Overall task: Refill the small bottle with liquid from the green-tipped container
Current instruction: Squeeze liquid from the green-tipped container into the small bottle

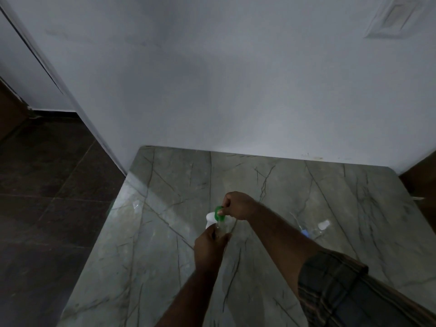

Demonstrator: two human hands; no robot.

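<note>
1. The small bottle (221, 228) is held above the counter (165, 232) at mid-frame, fingers of the left hand (208, 247) wrapped around its lower body, neck pointing away from the person.
2. The green-tipped container (213, 217) lies across the bottle's mouth, tip touching it.
3. The right hand (237, 205) reaches in from the right, fingers pinched on the container, wrist bent downward.

One head-worn wide-angle view looks forward and steeply down from above the near edge of a veined marble counter (306, 197), close over the forearms, facing a pale wall (212, 79); dark tiled floor (47, 185) fills the left.
</note>
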